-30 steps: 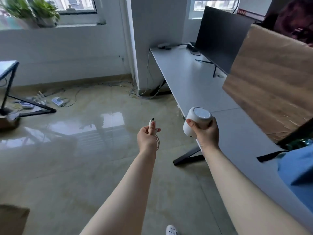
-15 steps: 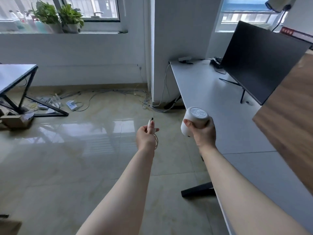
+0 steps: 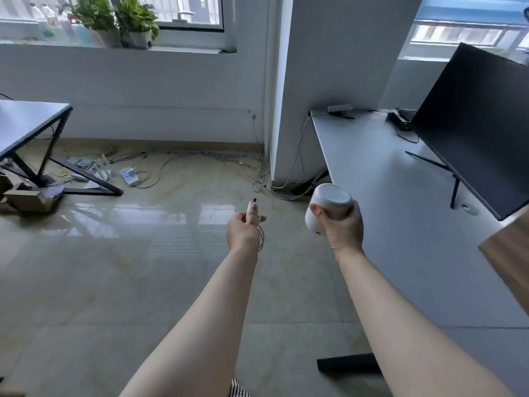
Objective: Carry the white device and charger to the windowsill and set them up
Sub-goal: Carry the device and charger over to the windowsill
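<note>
My right hand [image 3: 342, 229] grips a round white device [image 3: 329, 203], a short cylinder with a flat top, held out over the floor beside the desk edge. My left hand [image 3: 243, 232] pinches the white charger cable [image 3: 251, 209], its plug end sticking up past my fingers and a thin loop of cord hanging beside my wrist. The windowsill [image 3: 183, 50] runs along the far wall at upper left, well ahead of both hands.
Potted plants [image 3: 114, 20] and bottles stand on the sill's left part. A white pillar [image 3: 329, 67] rises between the sill and the grey desk [image 3: 386, 196] with a black monitor [image 3: 475, 124]. Loose cables [image 3: 200, 159] and a router lie on the glossy floor. A second table [image 3: 28, 121] stands left.
The view has moved forward and turned left: the windowsill and pillar are nearer, the wooden panel has slid off to the right. Both hands keep the same hold.
</note>
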A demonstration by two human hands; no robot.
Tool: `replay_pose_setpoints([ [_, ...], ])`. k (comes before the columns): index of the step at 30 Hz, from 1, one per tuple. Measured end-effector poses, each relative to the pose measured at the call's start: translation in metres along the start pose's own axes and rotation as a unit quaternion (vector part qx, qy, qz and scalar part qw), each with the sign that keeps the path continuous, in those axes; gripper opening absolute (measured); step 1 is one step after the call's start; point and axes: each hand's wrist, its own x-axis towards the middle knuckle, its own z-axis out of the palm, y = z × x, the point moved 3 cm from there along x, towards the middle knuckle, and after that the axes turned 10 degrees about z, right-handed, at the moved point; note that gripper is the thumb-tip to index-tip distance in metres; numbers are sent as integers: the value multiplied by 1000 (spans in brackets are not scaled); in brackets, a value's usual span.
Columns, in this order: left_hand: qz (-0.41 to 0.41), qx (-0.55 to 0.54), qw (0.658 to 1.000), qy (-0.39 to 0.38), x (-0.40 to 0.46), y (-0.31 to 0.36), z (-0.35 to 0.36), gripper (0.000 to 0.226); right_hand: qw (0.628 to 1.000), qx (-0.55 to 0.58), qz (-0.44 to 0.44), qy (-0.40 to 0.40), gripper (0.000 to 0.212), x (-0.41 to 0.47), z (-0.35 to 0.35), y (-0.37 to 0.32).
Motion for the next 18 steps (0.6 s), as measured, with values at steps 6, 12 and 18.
replay_pose_setpoints([
  [6, 15, 15, 1000, 1, 104, 27, -16, 40, 1000, 17, -1, 0, 65, 51, 86, -31],
  [12, 16, 26, 1000, 0, 203, 38, -31, 39, 999, 33, 5, -3, 63, 96, 163, -56],
  [18, 11, 22, 1000, -1, 272, 35, -27, 37, 999, 35, 17, -11, 61, 137, 214, -72],
])
